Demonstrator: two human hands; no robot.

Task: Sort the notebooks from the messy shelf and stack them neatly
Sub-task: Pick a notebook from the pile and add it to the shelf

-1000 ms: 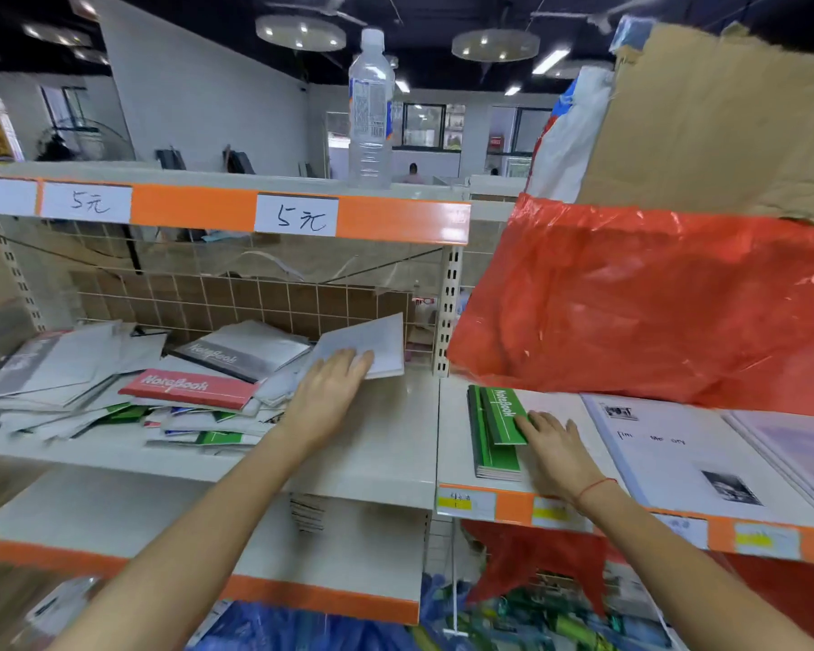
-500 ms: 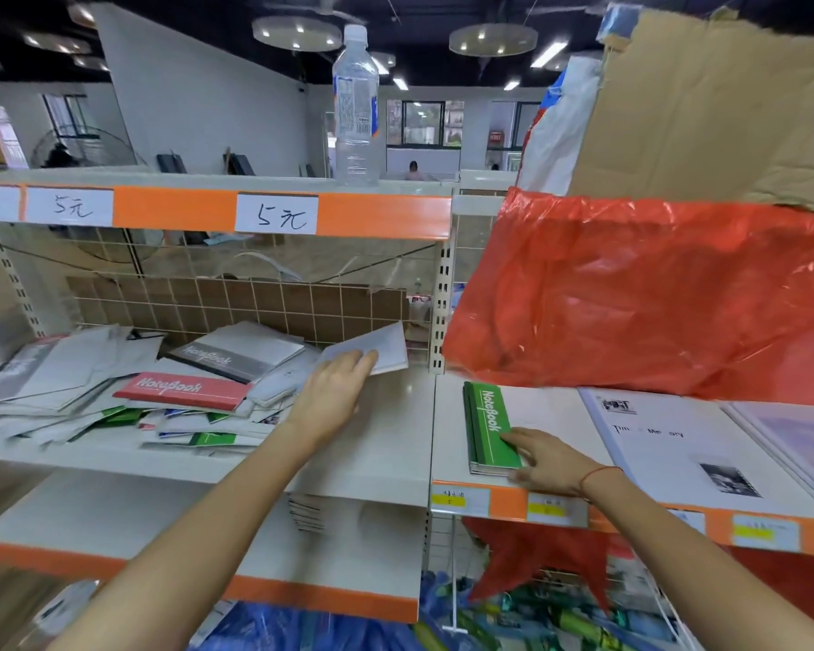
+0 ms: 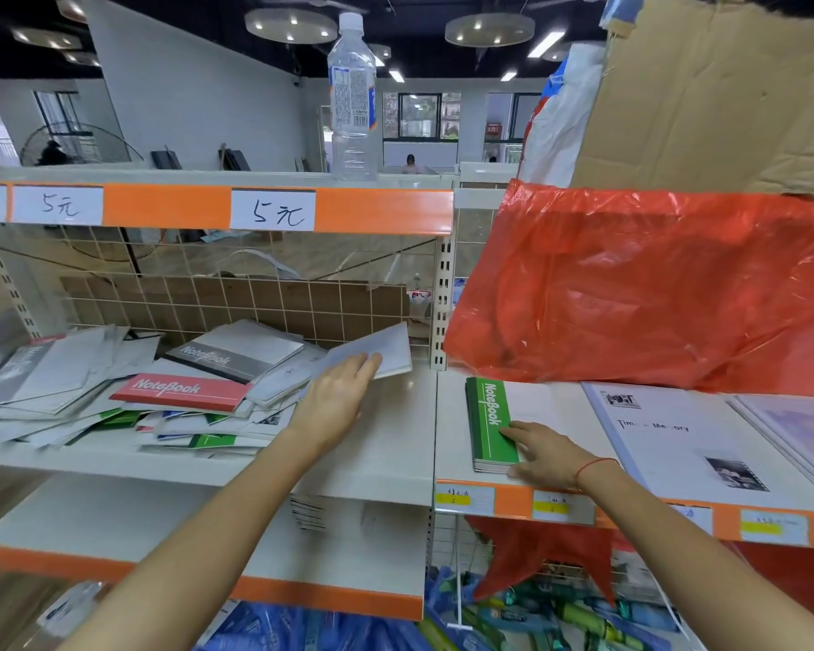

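Notebooks: messy pile sits on the left shelf. My left hand pinches a pale notebook at the pile's right edge, lifted off the heap. My right hand, fingers flat and relaxed, presses the green stack on the right shelf. Thin, light, floppy, glossy covers, prob slippery. I'd grip near the spine w/ thumb under.

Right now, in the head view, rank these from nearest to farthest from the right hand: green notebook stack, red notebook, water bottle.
1. green notebook stack: touched by the right hand.
2. red notebook: leftward, on the messy pile.
3. water bottle: upright on the top shelf.
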